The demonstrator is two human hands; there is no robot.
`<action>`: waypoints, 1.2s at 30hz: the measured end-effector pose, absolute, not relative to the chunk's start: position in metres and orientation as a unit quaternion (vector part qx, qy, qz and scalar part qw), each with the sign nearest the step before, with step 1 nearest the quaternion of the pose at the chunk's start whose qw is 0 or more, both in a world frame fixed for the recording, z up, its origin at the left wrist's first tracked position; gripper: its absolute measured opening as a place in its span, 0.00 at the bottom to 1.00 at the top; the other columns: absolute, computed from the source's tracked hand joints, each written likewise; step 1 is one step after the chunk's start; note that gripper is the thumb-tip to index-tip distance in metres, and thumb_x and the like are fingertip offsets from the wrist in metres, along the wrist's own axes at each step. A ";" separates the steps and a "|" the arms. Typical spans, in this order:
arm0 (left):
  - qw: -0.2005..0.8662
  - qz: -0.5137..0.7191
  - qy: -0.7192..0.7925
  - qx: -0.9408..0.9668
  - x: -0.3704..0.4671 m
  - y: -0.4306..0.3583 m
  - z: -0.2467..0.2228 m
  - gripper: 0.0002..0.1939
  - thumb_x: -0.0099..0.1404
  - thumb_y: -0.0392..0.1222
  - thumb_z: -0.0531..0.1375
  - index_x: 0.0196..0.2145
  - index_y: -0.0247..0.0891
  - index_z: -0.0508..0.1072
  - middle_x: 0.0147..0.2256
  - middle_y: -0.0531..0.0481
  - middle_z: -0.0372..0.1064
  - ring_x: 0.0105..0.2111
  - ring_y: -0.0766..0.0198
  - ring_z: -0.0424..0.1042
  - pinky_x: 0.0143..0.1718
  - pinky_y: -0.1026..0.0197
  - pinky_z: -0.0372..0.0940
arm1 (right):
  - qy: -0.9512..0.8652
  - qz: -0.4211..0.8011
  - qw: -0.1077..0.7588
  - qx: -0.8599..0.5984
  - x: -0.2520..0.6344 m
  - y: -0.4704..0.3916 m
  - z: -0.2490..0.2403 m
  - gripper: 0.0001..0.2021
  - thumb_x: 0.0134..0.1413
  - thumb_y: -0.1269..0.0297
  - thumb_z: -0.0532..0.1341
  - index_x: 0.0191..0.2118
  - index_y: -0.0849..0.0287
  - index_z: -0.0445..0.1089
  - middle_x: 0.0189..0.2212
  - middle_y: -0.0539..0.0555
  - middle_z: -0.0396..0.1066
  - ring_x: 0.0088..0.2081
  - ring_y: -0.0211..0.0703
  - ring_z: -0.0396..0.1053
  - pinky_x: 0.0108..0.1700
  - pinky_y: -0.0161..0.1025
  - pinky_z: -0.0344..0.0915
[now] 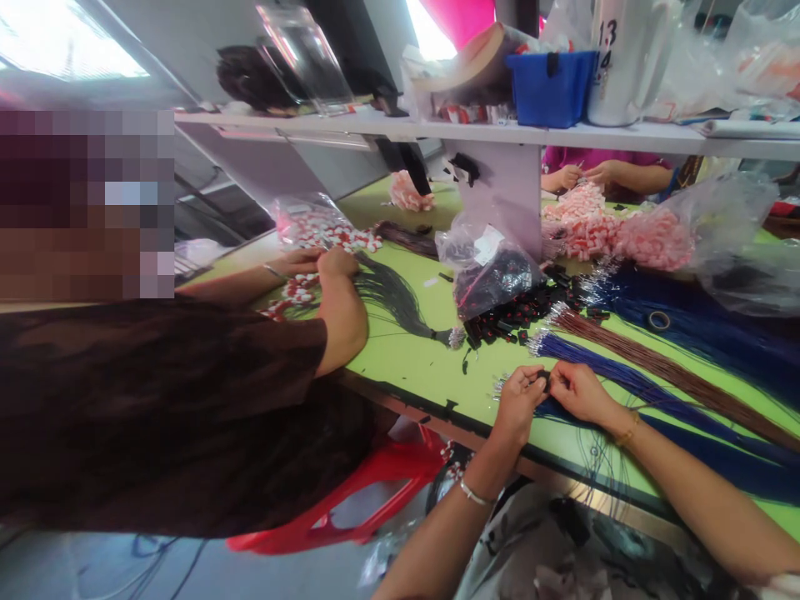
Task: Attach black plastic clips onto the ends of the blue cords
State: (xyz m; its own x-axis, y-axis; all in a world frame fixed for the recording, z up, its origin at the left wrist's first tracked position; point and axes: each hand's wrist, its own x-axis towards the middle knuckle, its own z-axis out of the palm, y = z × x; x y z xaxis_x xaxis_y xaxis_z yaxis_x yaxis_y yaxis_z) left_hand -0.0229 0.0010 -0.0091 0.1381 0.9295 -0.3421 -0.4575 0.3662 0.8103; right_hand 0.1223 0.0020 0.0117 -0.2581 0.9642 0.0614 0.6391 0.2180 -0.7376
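Near the front edge of the green table, my left hand point(520, 402) pinches a small black connector housing point(543, 380) between thumb and fingers. My right hand point(580, 392) is closed beside it, fingertips meeting the housing; whatever lies between them is too small to make out. Under and beside my hands runs a bundle of dark blue wires point(687, 454). Behind them lie a purple-blue wire bundle point(600, 364) and a brown wire bundle point(650, 360), with metal terminals at their left ends. A pile of loose black connector housings point(509, 321) sits just beyond my hands.
At left, a co-worker's hands point(334, 262) work beside grey wires point(393, 292) and red-and-white connectors point(312, 225). Behind stand a plastic bag point(493, 267), pink connectors point(650, 237) and another person's hands point(587, 173). A shelf point(375, 127) holds a blue bin point(553, 87). A red stool point(350, 492) is below.
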 end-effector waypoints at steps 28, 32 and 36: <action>0.750 0.499 0.357 0.248 -0.012 0.010 -0.007 0.18 0.48 0.40 0.69 0.35 0.34 0.70 0.32 0.46 0.72 0.36 0.60 0.73 0.47 0.52 0.63 | -0.727 0.146 0.201 -0.640 0.178 0.093 0.038 0.07 0.52 0.64 0.54 0.27 0.59 0.66 0.22 0.49 0.68 0.23 0.35 0.60 0.27 0.33 0.50; 0.750 0.506 0.346 0.250 -0.012 0.008 -0.007 0.17 0.48 0.39 0.68 0.35 0.35 0.69 0.32 0.48 0.71 0.37 0.60 0.72 0.48 0.51 0.62 | -0.712 0.230 0.332 -0.574 0.152 0.098 0.042 0.07 0.50 0.64 0.54 0.25 0.59 0.64 0.20 0.47 0.65 0.22 0.34 0.58 0.26 0.31 0.53; 0.754 0.515 0.328 0.243 -0.012 0.007 -0.009 0.16 0.50 0.39 0.67 0.36 0.37 0.68 0.33 0.49 0.69 0.38 0.60 0.72 0.48 0.51 0.62 | -0.693 0.300 0.371 -0.540 0.142 0.077 0.044 0.07 0.49 0.64 0.55 0.24 0.60 0.63 0.20 0.47 0.63 0.23 0.34 0.57 0.26 0.31 0.55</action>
State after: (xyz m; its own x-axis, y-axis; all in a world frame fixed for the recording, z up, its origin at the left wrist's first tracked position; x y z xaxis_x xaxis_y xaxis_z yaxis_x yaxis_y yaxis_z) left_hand -0.0123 0.0071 -0.0092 0.2542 0.9357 -0.2447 -0.6172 0.3517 0.7038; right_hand 0.1421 0.0772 0.0437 -0.1406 0.9716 0.1905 0.5259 0.2362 -0.8171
